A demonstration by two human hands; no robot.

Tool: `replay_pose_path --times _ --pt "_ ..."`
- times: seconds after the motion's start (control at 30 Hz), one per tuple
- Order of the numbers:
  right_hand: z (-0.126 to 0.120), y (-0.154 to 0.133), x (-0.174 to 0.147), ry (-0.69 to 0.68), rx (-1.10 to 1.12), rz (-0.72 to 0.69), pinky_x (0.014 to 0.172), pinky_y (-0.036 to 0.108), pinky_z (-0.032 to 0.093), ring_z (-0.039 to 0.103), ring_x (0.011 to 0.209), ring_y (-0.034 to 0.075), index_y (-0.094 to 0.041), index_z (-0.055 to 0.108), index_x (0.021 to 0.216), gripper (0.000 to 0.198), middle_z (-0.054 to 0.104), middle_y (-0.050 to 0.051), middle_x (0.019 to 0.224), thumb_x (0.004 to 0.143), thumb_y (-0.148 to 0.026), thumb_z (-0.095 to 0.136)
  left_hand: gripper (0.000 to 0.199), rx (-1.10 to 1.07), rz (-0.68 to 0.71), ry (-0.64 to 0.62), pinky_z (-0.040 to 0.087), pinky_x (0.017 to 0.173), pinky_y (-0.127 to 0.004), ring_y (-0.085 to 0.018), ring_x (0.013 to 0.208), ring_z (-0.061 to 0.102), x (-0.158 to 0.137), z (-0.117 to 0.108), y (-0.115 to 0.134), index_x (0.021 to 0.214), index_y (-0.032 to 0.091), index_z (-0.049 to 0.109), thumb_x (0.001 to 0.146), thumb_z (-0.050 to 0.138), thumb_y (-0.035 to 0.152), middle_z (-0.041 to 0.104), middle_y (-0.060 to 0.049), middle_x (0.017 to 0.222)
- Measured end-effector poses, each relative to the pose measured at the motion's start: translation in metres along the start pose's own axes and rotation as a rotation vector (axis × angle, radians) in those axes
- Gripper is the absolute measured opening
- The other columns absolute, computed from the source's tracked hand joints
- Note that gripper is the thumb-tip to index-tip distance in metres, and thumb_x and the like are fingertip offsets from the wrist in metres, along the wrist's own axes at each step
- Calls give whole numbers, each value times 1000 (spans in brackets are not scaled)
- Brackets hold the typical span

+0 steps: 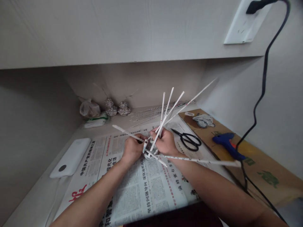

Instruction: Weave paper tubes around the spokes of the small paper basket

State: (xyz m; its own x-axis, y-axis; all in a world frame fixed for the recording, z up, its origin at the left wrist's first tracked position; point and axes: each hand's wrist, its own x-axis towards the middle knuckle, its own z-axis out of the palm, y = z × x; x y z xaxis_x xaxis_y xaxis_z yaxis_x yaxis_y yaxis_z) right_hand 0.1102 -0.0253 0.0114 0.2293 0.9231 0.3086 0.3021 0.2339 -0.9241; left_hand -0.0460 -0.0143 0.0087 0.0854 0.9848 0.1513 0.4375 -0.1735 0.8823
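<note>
Between my hands, above the newspaper (132, 176), is a small woven piece (149, 154) of rolled paper tubes. Several white tubes (168, 105) stick up from it, fanning apart, and one long tube (201, 161) runs out to the right over my right forearm. My left hand (134, 146) is closed on the left side of the weave, beside a tube pointing up and left. My right hand (165, 142) pinches the upright tubes near their base. The fingertips of both hands are partly hidden by the tubes and the weave.
Black scissors (189, 140) lie on the newspaper to the right. A blue glue gun (228, 145) with a black cord rests on cardboard (255, 176). A white power bank (71, 157) sits left. Loose paper tubes (153, 113) and two small woven gourds (111, 107) are at the back.
</note>
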Motion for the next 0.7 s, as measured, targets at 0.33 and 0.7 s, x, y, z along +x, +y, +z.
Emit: replay_pose_path --times 0.33,0.7 --pt "-5 -7 14 127 454 221 38 23 44 57 41 12 -23 58 91 31 57 -7 65 78 -49 68 28 -186 -65 46 46 52 -26 -17 55 63 -1 7 -1 76 14 70 69 77 41 71 -5 65" --pt "-1 -1 14 82 491 297 39 22 42 58 45 12 -21 64 96 31 63 -5 66 69 -36 68 20 -170 8 64 46 53 -26 -17 57 63 -2 9 -4 75 15 73 71 75 35 73 -6 67"
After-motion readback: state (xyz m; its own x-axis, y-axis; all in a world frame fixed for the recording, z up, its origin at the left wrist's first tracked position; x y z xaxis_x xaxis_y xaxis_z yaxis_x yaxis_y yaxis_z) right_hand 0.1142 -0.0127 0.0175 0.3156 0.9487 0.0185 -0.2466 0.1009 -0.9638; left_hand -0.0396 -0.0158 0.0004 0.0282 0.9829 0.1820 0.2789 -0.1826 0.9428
